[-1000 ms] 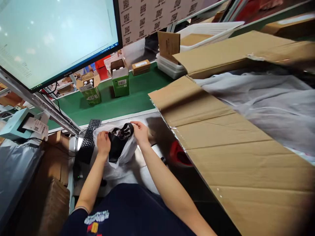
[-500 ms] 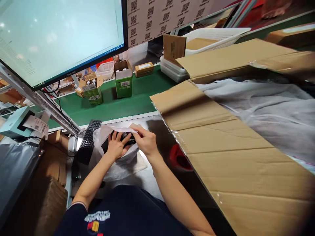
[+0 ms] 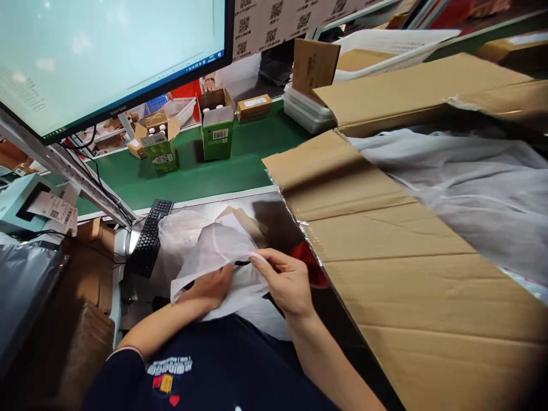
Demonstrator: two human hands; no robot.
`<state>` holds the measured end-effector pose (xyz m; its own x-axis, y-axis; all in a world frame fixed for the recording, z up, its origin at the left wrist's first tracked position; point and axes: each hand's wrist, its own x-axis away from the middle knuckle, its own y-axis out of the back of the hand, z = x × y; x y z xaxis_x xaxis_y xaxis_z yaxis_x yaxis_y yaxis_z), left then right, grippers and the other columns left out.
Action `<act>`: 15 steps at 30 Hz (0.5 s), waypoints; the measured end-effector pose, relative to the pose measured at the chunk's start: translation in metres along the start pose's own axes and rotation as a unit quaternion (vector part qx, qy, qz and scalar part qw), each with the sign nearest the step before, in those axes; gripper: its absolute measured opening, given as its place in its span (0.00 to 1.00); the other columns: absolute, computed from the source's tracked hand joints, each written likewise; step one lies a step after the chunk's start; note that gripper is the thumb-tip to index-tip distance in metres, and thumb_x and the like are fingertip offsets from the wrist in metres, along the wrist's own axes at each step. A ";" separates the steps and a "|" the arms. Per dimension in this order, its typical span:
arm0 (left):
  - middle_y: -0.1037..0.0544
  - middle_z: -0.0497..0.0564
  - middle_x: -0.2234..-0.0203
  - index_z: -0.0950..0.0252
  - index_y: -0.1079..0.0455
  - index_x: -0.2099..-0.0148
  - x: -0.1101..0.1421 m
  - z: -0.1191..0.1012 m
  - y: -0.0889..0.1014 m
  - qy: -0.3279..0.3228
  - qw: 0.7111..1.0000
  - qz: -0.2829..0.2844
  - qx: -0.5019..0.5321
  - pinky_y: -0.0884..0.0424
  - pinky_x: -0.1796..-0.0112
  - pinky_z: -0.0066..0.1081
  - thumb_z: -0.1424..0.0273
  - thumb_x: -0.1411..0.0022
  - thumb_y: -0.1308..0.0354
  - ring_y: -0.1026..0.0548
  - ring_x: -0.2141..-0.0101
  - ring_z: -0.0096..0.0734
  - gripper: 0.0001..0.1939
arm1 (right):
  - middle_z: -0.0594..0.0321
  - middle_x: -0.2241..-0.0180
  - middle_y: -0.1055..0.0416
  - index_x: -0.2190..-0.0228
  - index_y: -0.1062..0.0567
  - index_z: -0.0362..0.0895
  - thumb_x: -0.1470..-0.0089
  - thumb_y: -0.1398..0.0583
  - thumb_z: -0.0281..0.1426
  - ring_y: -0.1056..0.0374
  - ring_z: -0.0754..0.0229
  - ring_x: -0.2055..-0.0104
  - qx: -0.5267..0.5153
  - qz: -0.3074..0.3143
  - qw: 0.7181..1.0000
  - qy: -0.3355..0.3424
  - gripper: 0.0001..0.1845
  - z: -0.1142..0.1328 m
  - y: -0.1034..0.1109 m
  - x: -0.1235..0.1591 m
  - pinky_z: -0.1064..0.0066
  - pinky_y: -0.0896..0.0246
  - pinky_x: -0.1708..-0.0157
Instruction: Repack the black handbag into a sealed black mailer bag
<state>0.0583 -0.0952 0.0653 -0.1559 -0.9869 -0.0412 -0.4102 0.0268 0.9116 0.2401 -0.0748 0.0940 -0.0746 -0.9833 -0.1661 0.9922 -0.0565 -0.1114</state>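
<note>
A thin white bag (image 3: 220, 242) lies across the near edge of the work surface, close to my body. My right hand (image 3: 289, 282) pinches the bag's rim between thumb and fingers. Reaching into the bag's mouth is my left hand (image 3: 214, 291), its fingertips covered by the white material. Small patches of something black show at the opening between the hands; its kind is hidden. Behind the bag, a piece of brown cardboard (image 3: 244, 220) with a white sheet lies on the metal surface.
A large open carton (image 3: 368, 234) with white covering inside takes up the right side. At left are a keyboard (image 3: 152, 231), a label printer (image 3: 19, 202) and a monitor (image 3: 111, 51). Green boxes (image 3: 217, 137) with white-capped bottles stand on the green belt (image 3: 188, 182).
The bag and both hands have come nearer my body. My left hand, earlier spread on a black item in the open bag, is now partly covered by it. My right hand still pinches the rim.
</note>
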 end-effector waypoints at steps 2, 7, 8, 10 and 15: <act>0.26 0.65 0.34 0.69 0.32 0.29 0.029 0.015 0.022 -0.208 0.968 0.133 0.046 0.26 0.36 0.44 0.77 0.34 0.44 0.26 0.35 0.49 0.31 | 0.62 0.76 0.21 0.74 0.17 0.45 0.49 0.28 0.47 0.29 0.60 0.74 -0.004 -0.001 1.000 -0.006 0.17 0.001 -0.005 0.004 0.71 0.32 0.73; 0.28 0.61 0.31 0.55 0.53 0.20 0.070 0.040 0.056 -0.234 0.957 -0.087 0.148 0.29 0.34 0.54 0.54 0.34 0.34 0.28 0.33 0.52 0.49 | 0.66 0.79 0.28 0.74 0.20 0.45 0.47 0.29 0.49 0.38 0.65 0.77 -0.057 -0.054 0.997 -0.024 0.20 0.006 -0.028 -0.007 0.74 0.42 0.78; 0.34 0.67 0.28 0.58 0.59 0.19 0.070 0.038 0.049 -0.179 0.969 -0.121 0.119 0.31 0.34 0.62 0.46 0.42 0.29 0.32 0.31 0.61 0.62 | 0.66 0.79 0.28 0.74 0.20 0.45 0.47 0.29 0.49 0.38 0.65 0.77 -0.056 -0.044 0.997 -0.020 0.20 0.009 -0.034 -0.008 0.74 0.41 0.78; 0.40 0.74 0.26 0.66 0.58 0.19 0.061 0.028 0.028 -0.088 0.989 -0.098 0.073 0.31 0.36 0.66 0.39 0.50 0.28 0.36 0.30 0.70 0.70 | 0.66 0.79 0.28 0.73 0.20 0.46 0.46 0.29 0.47 0.37 0.64 0.78 -0.042 -0.002 0.999 -0.008 0.18 0.018 -0.043 -0.007 0.74 0.40 0.80; 0.15 0.61 0.50 0.63 0.22 0.43 0.025 0.027 -0.003 0.038 0.990 -0.089 0.100 0.20 0.48 0.46 0.68 0.31 0.44 0.17 0.50 0.49 0.18 | 0.63 0.72 0.20 0.65 0.17 0.47 0.43 0.30 0.44 0.25 0.60 0.73 0.003 0.160 0.986 0.038 0.13 0.015 -0.027 0.003 0.70 0.26 0.71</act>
<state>0.0316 -0.1155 0.0510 0.0000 -0.9877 -0.1565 -0.5955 -0.1258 0.7934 0.2145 -0.0793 0.1114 0.2348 -0.9352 -0.2651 0.9669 0.2528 -0.0354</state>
